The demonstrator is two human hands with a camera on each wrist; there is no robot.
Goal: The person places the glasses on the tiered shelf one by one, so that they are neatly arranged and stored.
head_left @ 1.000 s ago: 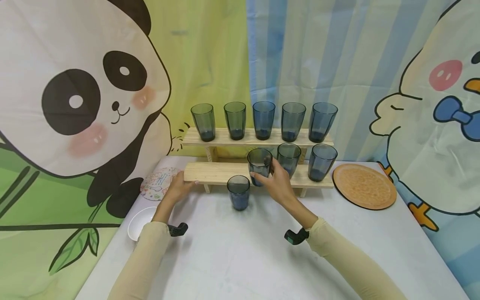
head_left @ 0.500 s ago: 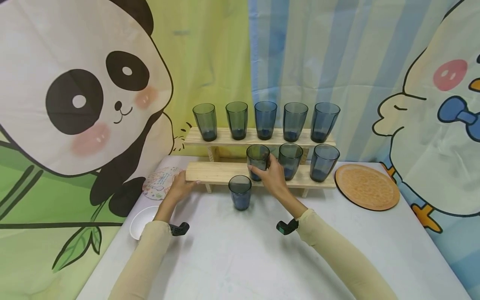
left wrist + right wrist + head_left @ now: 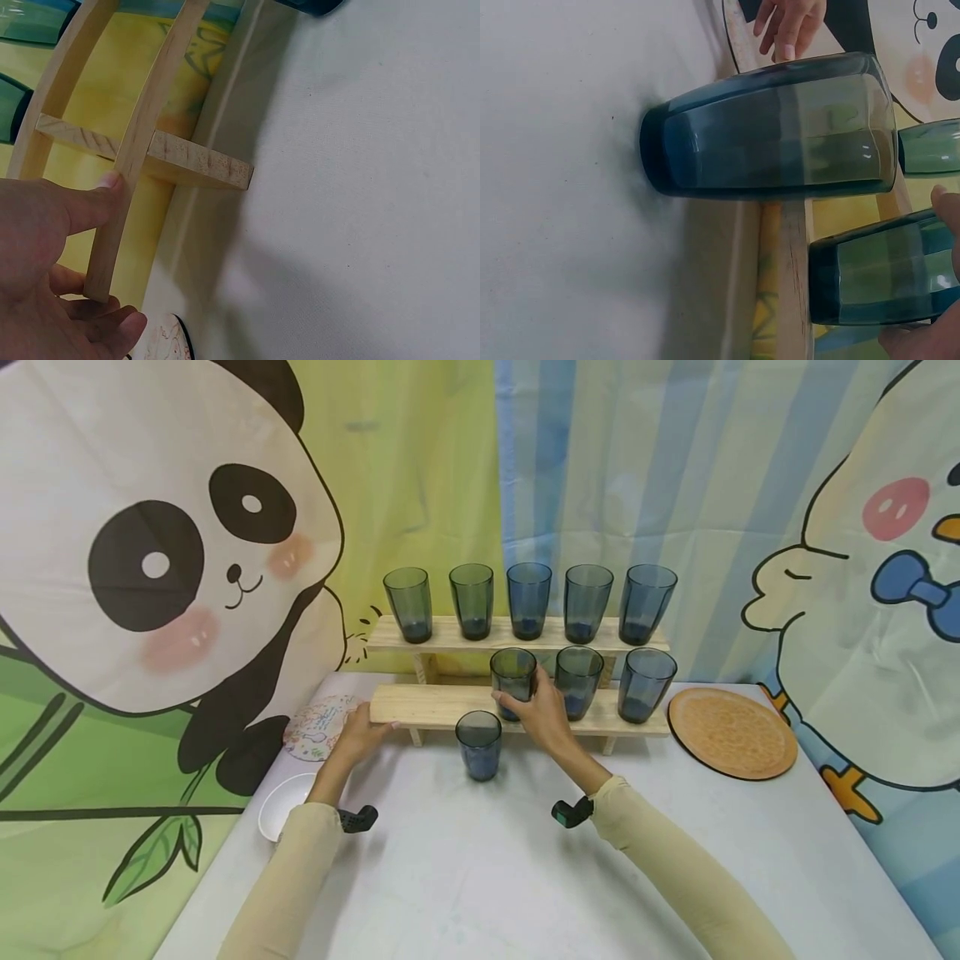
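Observation:
A smoky blue drinking glass (image 3: 512,677) stands upright on the lower shelf, and my right hand (image 3: 542,710) grips its side between thumb and fingers. In the right wrist view that glass (image 3: 877,274) has its base at the shelf edge. My left hand (image 3: 362,732) holds the left end of the wooden two-tier stand (image 3: 431,697); in the left wrist view its thumb lies on the board's front edge (image 3: 124,191) with fingers behind the end. Another glass (image 3: 479,747) stands on the table in front of the stand, touched by neither hand.
Two more glasses (image 3: 577,685) stand right of the gripped one. Several glasses (image 3: 528,602) line the upper shelf. A round brown board (image 3: 731,732) lies at right. At left are a patterned round mat (image 3: 318,727) and a white bowl (image 3: 279,806).
My right hand has moved slightly left and back with the glass, which now sits on the lower shelf instead of in front of its edge. The left hand stays put.

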